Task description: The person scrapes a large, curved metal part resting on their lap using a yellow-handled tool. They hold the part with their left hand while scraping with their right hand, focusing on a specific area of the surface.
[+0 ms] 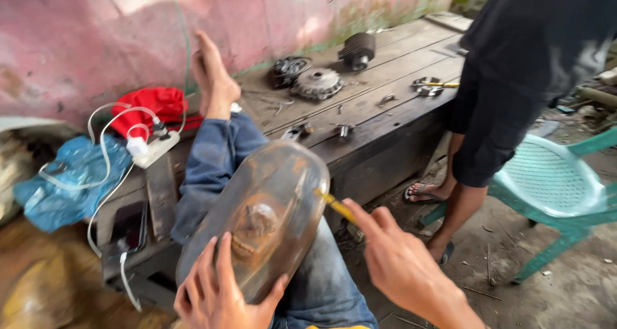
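Observation:
A rusty brown metal cover [270,200], rounded and dished, rests on my lap over my jeans. My left hand [222,290] grips its near edge from below, fingers spread on the rusty inside. My right hand [402,265] holds a thin yellow-handled tool [334,205] whose tip touches the cover's right rim. My leg stretches along a dark wooden workbench [385,110], bare foot [212,78] against the pink wall.
On the bench lie a round clutch part [317,83], a dark round part [288,69], a black cylinder [357,50] and small tools [427,86]. A white power strip [153,148], red cloth [154,104], blue bag [71,181]. Another person [514,91] stands right, beside a green plastic chair [553,181].

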